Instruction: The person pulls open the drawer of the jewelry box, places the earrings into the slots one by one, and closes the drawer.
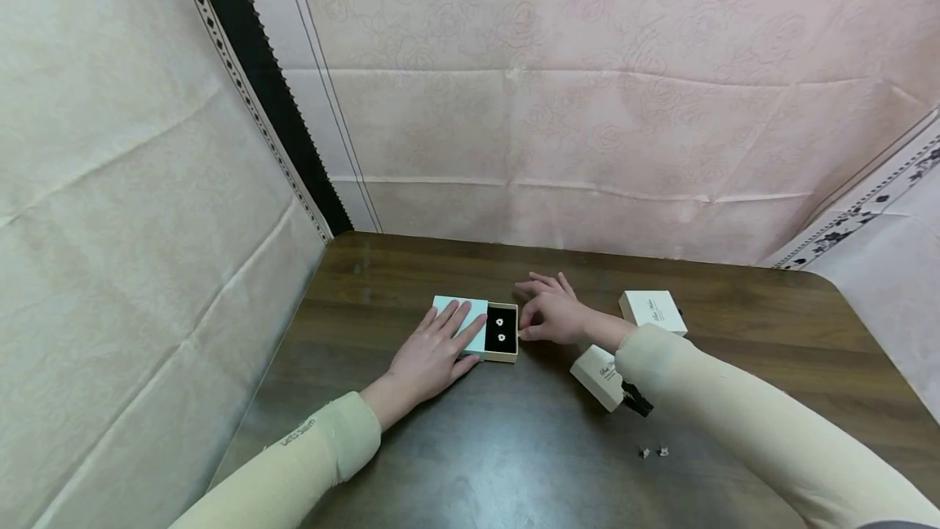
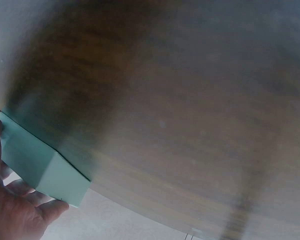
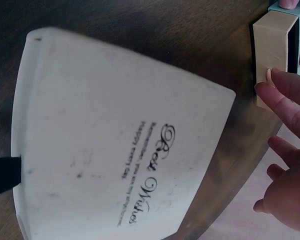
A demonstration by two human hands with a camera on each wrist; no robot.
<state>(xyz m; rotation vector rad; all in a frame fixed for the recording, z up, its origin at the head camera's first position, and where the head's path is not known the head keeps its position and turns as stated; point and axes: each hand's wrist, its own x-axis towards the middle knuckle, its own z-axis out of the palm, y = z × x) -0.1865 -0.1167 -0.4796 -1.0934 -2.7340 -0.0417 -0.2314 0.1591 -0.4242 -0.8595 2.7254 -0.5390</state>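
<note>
fingertips of the right hand (image 1: pixel 556 313) are pinching the end wall of the small beige cardboard drawer tray (image 1: pixel 503 333), which is sticking out of the pale turquoise cardboard sleeve (image 1: pixel 463 323) and showing two tiny earrings (image 1: pixel 501 330) on its black pad. straight fingers of the left hand (image 1: pixel 435 352) are pressing flat on that sleeve, pinning it to the dark wooden table (image 1: pixel 455 464). to my eye, doing this sliding well is needing steady downward pressure and a level, straight line. two white lettered gift boxes (image 1: pixel 652 308) are lying beside the right sleeve, and two loose studs (image 1: pixel 654 452) are lying nearer the body
</note>
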